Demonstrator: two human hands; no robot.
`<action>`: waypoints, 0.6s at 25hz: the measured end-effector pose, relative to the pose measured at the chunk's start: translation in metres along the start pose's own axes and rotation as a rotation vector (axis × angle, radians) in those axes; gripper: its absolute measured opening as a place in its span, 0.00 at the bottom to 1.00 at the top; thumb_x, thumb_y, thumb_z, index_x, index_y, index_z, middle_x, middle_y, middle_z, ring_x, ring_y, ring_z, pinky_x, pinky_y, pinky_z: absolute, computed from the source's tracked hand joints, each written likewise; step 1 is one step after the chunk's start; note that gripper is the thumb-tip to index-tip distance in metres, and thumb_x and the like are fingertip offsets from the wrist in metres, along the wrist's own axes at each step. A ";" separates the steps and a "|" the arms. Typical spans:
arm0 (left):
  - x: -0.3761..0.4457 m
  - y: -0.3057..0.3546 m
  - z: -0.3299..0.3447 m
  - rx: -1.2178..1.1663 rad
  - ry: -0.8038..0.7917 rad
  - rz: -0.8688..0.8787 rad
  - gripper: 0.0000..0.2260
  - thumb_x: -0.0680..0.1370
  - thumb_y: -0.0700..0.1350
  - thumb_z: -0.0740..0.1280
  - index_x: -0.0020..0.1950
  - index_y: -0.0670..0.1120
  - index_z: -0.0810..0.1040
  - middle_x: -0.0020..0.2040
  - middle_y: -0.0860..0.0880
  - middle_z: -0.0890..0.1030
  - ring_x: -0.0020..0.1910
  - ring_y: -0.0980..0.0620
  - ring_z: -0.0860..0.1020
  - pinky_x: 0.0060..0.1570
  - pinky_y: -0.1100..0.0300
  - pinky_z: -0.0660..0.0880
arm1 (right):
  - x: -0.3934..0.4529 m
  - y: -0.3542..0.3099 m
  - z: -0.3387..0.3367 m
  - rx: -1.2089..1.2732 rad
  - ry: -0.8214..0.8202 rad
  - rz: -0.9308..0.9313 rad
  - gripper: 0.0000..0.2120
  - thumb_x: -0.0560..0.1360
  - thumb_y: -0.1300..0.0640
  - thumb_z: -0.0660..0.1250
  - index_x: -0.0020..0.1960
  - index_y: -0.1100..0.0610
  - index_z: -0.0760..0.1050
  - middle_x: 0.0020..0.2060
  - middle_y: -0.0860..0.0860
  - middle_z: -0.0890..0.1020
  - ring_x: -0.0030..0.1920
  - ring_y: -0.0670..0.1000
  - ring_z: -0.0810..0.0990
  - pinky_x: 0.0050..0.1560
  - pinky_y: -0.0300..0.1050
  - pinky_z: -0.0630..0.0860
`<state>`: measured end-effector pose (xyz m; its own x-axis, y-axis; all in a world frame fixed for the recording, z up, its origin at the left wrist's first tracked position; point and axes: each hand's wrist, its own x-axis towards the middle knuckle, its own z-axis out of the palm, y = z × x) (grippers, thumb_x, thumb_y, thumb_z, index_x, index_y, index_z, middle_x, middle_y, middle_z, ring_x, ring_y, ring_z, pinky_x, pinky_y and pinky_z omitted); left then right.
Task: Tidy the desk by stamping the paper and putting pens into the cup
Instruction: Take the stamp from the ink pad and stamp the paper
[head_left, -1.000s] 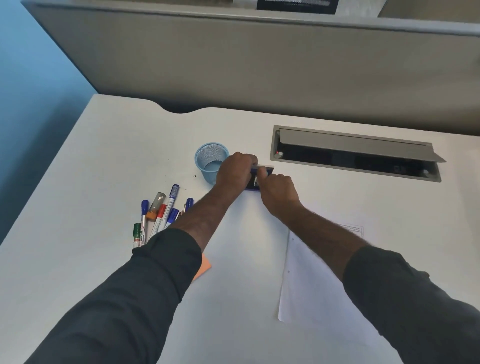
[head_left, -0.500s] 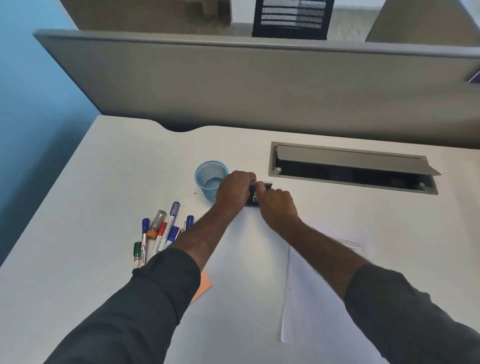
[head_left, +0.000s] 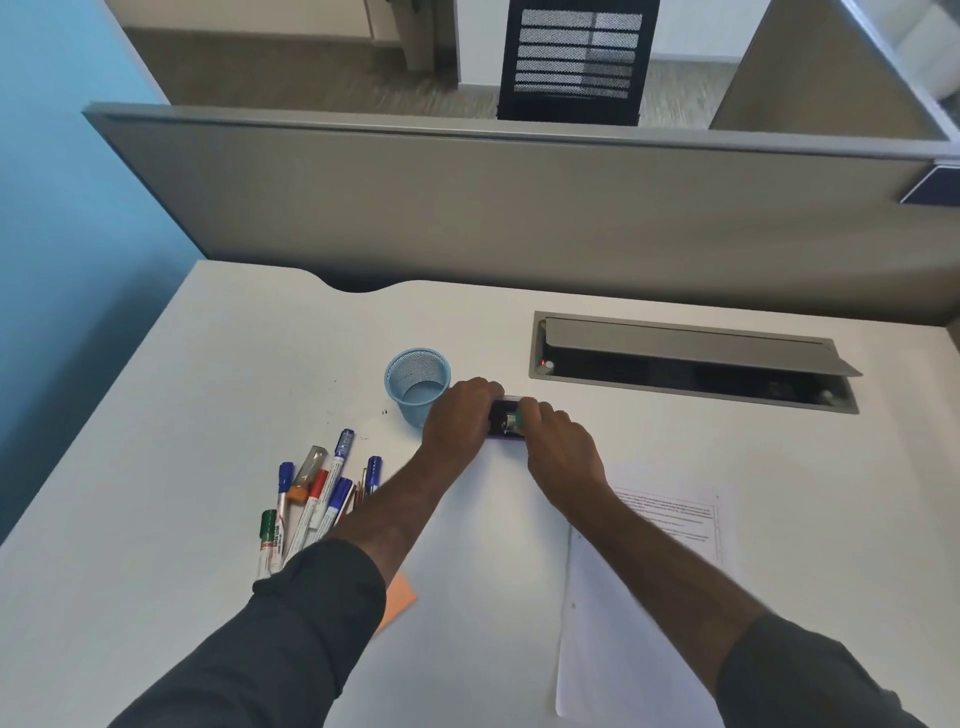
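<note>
A small dark purple stamp case (head_left: 506, 422) lies on the white desk (head_left: 208, 415), just right of a light blue mesh cup (head_left: 417, 382). My left hand (head_left: 460, 418) grips its left end and my right hand (head_left: 558, 447) holds its right end; a green and silver part shows between my fingers. Several markers and pens (head_left: 311, 499) lie in a heap at the left, beside my left forearm. A white printed sheet of paper (head_left: 639, 597) lies under my right forearm. The cup looks empty.
An orange sticky note (head_left: 400, 597) peeks out under my left sleeve. A grey cable hatch (head_left: 691, 358) with its lid raised is set in the desk at the back right. A grey partition (head_left: 519, 208) closes the desk's far side; a blue wall runs along the left.
The view has tilted up, so more of the room beyond the partition shows. Both hands stay on the stamp case, and its inside with the green part is now more exposed.
</note>
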<state>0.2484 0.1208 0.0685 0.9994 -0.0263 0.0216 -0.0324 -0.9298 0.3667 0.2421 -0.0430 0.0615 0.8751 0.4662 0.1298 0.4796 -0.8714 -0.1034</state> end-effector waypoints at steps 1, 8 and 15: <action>-0.002 0.000 0.002 -0.004 0.014 0.005 0.11 0.71 0.35 0.65 0.49 0.46 0.80 0.45 0.46 0.82 0.45 0.43 0.80 0.41 0.47 0.78 | -0.003 0.001 -0.001 0.030 0.016 0.010 0.20 0.66 0.68 0.72 0.54 0.58 0.71 0.37 0.52 0.78 0.30 0.53 0.75 0.26 0.46 0.73; -0.019 -0.007 0.023 0.011 0.144 0.115 0.17 0.68 0.30 0.71 0.54 0.42 0.82 0.49 0.42 0.84 0.44 0.39 0.81 0.42 0.48 0.79 | -0.025 0.005 0.006 0.162 -0.032 0.094 0.12 0.74 0.64 0.67 0.56 0.57 0.72 0.41 0.52 0.79 0.35 0.54 0.76 0.31 0.48 0.75; -0.041 -0.022 0.049 0.099 0.236 0.233 0.15 0.76 0.36 0.58 0.57 0.44 0.80 0.56 0.45 0.82 0.52 0.43 0.78 0.46 0.51 0.75 | -0.034 0.011 -0.002 0.200 -0.097 0.123 0.05 0.80 0.58 0.61 0.55 0.56 0.70 0.43 0.52 0.78 0.37 0.55 0.74 0.35 0.47 0.69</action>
<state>0.2091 0.1248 0.0143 0.9350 -0.1671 0.3127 -0.2467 -0.9401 0.2352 0.2182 -0.0689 0.0579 0.9253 0.3791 0.0097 0.3635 -0.8794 -0.3073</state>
